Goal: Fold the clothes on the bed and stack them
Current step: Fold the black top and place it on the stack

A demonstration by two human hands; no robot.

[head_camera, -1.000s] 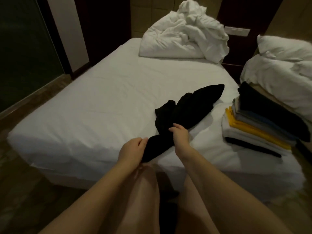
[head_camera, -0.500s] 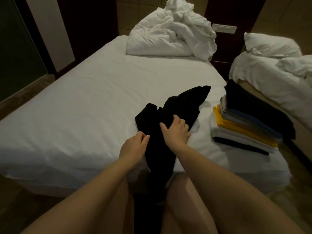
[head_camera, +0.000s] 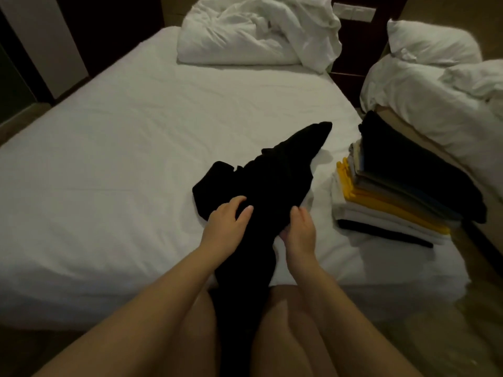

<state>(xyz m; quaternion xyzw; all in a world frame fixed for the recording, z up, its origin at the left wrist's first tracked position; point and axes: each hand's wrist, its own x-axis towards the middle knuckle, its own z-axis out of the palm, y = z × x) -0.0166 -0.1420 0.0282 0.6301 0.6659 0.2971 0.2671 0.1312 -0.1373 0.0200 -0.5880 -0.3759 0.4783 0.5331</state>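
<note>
A crumpled black garment [head_camera: 275, 175] lies on the white bed [head_camera: 136, 148] near its front edge, with one end hanging down off the edge between my legs. My left hand [head_camera: 227, 223] rests on the garment's left side, fingers curled into the cloth. On the garment's right edge, my right hand [head_camera: 299, 231] pinches the fabric. To the right, at the bed's corner, stands a stack of folded clothes [head_camera: 394, 202]: black on top, then grey, yellow, white and black layers.
A bunched white duvet [head_camera: 253, 31] sits at the head of the bed. A second bed with white bedding [head_camera: 441, 85] stands to the right, across a narrow gap. Dark wall panels and floor lie to the left.
Both hands have shifted up along the black garment and spread apart, left to its left side and right to its right edge. The garment has bunched closer to me.
</note>
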